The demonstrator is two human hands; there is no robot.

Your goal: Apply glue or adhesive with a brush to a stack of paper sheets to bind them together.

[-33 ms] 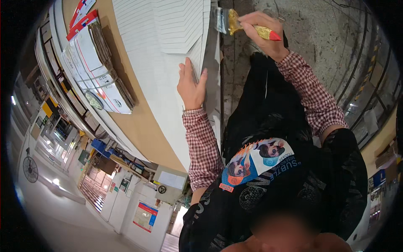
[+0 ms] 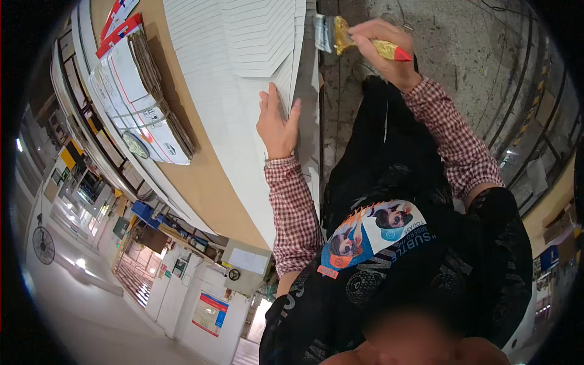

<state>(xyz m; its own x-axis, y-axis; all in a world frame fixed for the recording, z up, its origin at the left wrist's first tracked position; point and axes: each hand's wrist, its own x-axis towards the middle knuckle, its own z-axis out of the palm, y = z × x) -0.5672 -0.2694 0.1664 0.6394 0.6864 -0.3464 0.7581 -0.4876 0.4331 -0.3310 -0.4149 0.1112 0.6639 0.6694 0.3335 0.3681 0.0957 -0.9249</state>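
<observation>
From my remote seat, my left hand (image 2: pixel 277 125) lies flat, fingers spread, on the fanned stack of white paper sheets (image 2: pixel 234 55). Beyond, my right hand (image 2: pixel 383 45) is clamped on a glue-caked, red-tipped brush (image 2: pixel 356 41), its bristles at the stack's edge, details blurred.

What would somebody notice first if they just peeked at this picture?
Probably the right hand near the top, gripping a wide paintbrush with a gold, red-tipped handle beside the edge of a tall stack of white flat sheets. Next, the left hand lying flat on that white stack, its sleeve red-and-white checked. At upper left, a tied bundle of flattened cardboard with white printed faces rests on the brown tabletop.
</observation>
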